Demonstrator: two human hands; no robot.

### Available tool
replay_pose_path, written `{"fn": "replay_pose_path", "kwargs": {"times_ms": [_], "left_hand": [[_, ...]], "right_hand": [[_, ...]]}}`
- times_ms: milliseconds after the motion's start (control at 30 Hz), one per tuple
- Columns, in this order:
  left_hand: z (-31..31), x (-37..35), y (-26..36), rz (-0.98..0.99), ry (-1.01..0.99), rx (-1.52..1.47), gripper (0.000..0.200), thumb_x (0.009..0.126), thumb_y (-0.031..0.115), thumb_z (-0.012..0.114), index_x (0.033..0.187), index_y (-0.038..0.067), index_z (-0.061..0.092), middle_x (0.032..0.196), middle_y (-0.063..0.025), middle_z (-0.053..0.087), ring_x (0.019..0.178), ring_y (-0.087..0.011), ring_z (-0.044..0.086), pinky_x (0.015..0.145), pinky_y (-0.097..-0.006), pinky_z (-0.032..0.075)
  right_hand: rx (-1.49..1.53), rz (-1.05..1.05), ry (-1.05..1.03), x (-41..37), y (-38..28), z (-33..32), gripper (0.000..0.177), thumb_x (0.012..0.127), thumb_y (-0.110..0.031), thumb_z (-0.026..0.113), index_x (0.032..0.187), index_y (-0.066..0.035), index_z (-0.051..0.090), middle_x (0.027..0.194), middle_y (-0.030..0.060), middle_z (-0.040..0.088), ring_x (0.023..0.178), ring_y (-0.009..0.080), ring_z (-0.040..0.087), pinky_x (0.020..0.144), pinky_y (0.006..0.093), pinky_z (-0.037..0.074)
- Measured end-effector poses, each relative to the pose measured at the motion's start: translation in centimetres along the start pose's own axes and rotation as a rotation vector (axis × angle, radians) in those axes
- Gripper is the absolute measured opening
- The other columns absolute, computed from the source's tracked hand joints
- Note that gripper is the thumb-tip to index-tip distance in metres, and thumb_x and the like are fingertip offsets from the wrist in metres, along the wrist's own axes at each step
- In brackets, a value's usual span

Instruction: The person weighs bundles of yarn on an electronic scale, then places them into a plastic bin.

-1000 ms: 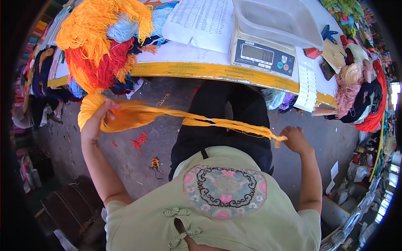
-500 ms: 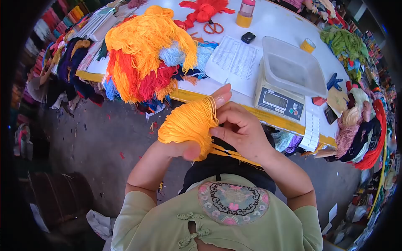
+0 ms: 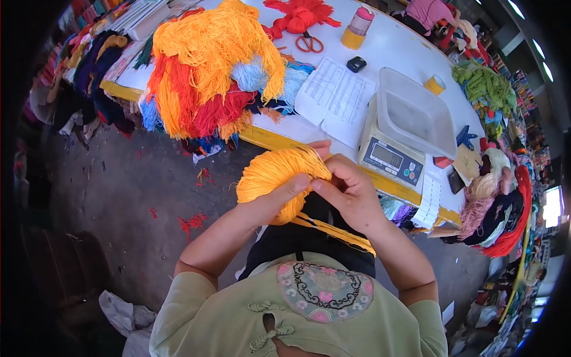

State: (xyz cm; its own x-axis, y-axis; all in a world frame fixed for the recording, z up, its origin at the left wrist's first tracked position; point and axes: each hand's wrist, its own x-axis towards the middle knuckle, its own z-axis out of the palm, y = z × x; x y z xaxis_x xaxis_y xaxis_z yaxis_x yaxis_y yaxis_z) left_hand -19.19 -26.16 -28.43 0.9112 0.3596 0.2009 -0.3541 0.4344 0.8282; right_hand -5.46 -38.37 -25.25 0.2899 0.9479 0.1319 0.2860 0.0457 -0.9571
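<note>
A thick skein of yellow-orange yarn (image 3: pixel 270 181) is held in front of my body, below the table edge. My left hand (image 3: pixel 291 190) is wrapped round it, with the thumb over the near side and fingertips showing at the far side. At the skein's right end, my right hand (image 3: pixel 348 190) pinches some strands between thumb and curled fingers. Loose strands (image 3: pixel 339 232) of the same yarn trail down to the right over my dark trousers. Part of the left fingers is hidden behind the skein.
A heap of yellow yarn (image 3: pixel 208 47) over red and blue skeins hangs off the table edge (image 3: pixel 267 138). Nearby are scissors (image 3: pixel 309 43), a printed sheet (image 3: pixel 336 92), a digital scale (image 3: pixel 389 157) with a plastic tray (image 3: pixel 416 110), and a tape roll (image 3: pixel 435 84). Another person's pink garment (image 3: pixel 429 13) shows at the back.
My left thumb has come up over the skein and closed on it near the right fingers. The skein has turned and sits slightly lower. The whole view has shifted a little.
</note>
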Motion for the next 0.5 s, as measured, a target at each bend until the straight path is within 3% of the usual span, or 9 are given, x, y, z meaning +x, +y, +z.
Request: {"fn": "replay_pose_path", "kwargs": {"times_ms": [67, 167, 267, 300, 367, 400, 467, 500], "left_hand": [[-0.1, -0.4, -0.1, -0.107, 0.103, 0.033, 0.062, 0.096, 0.028, 0.065, 0.146, 0.0, 0.04, 0.139, -0.0082, 0.051, 0.124, -0.0151, 0.051, 0.106, -0.0325, 0.04], [-0.2, -0.3, -0.2, -0.091, 0.15, -0.001, 0.052, 0.093, 0.02, 0.068, 0.138, 0.0, 0.048, 0.124, -0.0067, 0.059, 0.114, -0.0119, 0.055, 0.1, -0.0286, 0.044], [-2.1, -1.3, -0.6, -0.156, 0.13, 0.208, 0.04, 0.093, 0.02, 0.068, 0.125, 0.0, 0.055, 0.11, -0.0052, 0.063, 0.106, -0.0118, 0.058, 0.091, -0.0277, 0.047], [-2.3, -1.4, -0.7, -0.129, 0.142, 0.077, 0.037, 0.092, 0.021, 0.069, 0.121, 0.001, 0.056, 0.105, -0.0046, 0.063, 0.097, -0.0109, 0.059, 0.084, -0.0267, 0.048], [-2.7, -1.6, -0.8, -0.081, 0.164, -0.187, 0.031, 0.091, 0.022, 0.069, 0.113, 0.002, 0.059, 0.094, -0.0035, 0.063, 0.08, -0.0091, 0.061, 0.07, -0.0245, 0.049], [-3.6, -1.8, -0.8, -0.148, 0.057, -0.227, 0.033, 0.09, 0.022, 0.07, 0.113, 0.001, 0.06, 0.088, -0.0033, 0.064, 0.076, -0.0091, 0.06, 0.071, -0.0249, 0.049], [-6.6, -2.6, -0.8, -0.278, -0.165, -0.306, 0.036, 0.087, 0.023, 0.073, 0.113, 0.001, 0.062, 0.076, -0.0028, 0.064, 0.067, -0.0093, 0.059, 0.073, -0.0255, 0.05], [-7.7, -3.3, -0.7, -0.33, -0.191, -0.193, 0.033, 0.088, 0.025, 0.072, 0.109, 0.001, 0.063, 0.071, -0.0016, 0.061, 0.06, -0.0082, 0.055, 0.066, -0.0238, 0.047]], "right_hand": [[-0.049, -0.022, 0.082, 0.1, -0.7, 0.2, 0.008, 0.088, -0.006, 0.069, 0.092, -0.004, 0.062, 0.089, -0.0008, 0.048, 0.063, 0.0039, 0.04, 0.058, 0.0203, 0.033], [-0.169, -0.113, 0.109, 0.3, -0.7, 0.4, 0.007, 0.09, -0.003, 0.065, 0.094, -0.004, 0.059, 0.096, -0.0002, 0.048, 0.061, 0.0039, 0.04, 0.055, 0.0203, 0.033], [0.239, 0.016, 0.139, 0.6, -0.5, 0.9, 0.006, 0.097, -0.006, 0.054, 0.102, -0.002, 0.055, 0.089, -0.0005, 0.048, 0.063, 0.0043, 0.042, 0.055, 0.0184, 0.032], [0.355, 0.174, 0.04, 0.6, -1.4, 0.3, 0.01, 0.101, -0.009, 0.048, 0.107, -0.002, 0.052, 0.079, -0.0017, 0.048, 0.058, 0.0046, 0.042, 0.052, 0.0183, 0.033], [0.349, 0.324, -0.17, 0.7, -1.1, -0.2, 0.01, 0.102, -0.01, 0.048, 0.105, -0.003, 0.054, 0.075, -0.0026, 0.048, 0.056, 0.0042, 0.041, 0.051, 0.0188, 0.032], [0.346, 0.4, -0.271, 0.7, -0.8, -0.3, 0.01, 0.102, -0.011, 0.048, 0.103, -0.004, 0.055, 0.073, -0.003, 0.049, 0.055, 0.004, 0.04, 0.051, 0.0191, 0.032], [0.154, 0.272, -0.388, 0.8, -0.6, -0.7, 0.01, 0.101, -0.014, 0.053, 0.103, -0.004, 0.056, 0.078, -0.0011, 0.055, 0.057, 0.0048, 0.045, 0.052, 0.0204, 0.036], [0.062, 0.179, -0.391, 1.1, -2.7, -1.5, 0.012, 0.101, -0.016, 0.055, 0.101, -0.004, 0.056, 0.079, -0.0008, 0.055, 0.058, 0.0055, 0.047, 0.054, 0.0212, 0.038]]}}
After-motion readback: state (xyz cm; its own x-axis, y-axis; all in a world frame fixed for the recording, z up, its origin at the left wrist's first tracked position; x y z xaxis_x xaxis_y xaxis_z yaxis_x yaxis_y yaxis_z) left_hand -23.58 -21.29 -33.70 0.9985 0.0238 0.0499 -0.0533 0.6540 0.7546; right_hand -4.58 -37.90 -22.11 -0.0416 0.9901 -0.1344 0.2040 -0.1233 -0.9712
